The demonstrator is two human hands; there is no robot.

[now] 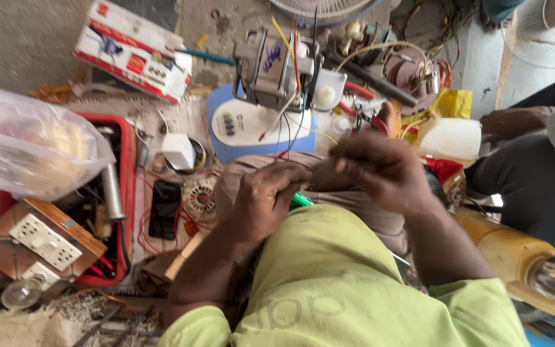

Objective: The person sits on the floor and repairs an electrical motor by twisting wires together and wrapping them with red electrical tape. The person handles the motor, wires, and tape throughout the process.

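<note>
My left hand (264, 199) is closed around a green-handled tool (301, 200), whose tip pokes out between my hands. My right hand (380, 168) has its fingers pinched on thin wires (288, 128) that run up to a grey electric motor (276, 71). The motor sits on a blue and white appliance base (239, 125) just beyond my knees. Both hands are close together above my lap, over my light green shirt.
A red toolbox (123, 193) with a metal tube sits at left, beside a wooden switchboard (43, 241) and a clear plastic bag (27, 144). A printed carton (133, 51) lies farther back. A yellow cylinder (515, 254) lies at right; another person's hand (509, 122) rests there.
</note>
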